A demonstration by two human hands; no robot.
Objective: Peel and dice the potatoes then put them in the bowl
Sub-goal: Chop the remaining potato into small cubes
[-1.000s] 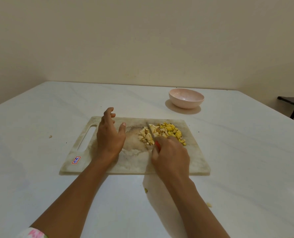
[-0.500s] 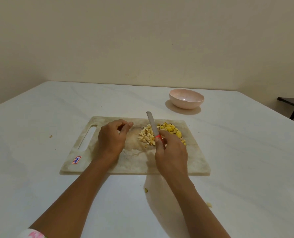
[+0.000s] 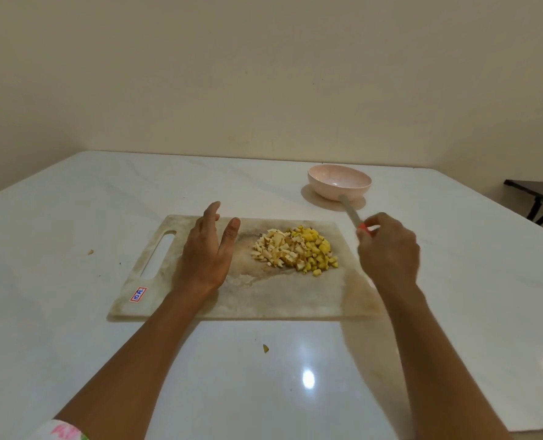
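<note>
While two hands (image 3: 207,252) (image 3: 388,250) flank diced potatoes (image 3: 295,251) — one knife (image 3: 350,211), one bowl (image 3: 327,191)

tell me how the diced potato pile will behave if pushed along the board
The diced potato is a loose heap of small cubes, so it would probably spread rather than slide as one. The cutting board looks damp around it, so pieces may stick. A scrap lies on the table, so bits likely stray.
</note>
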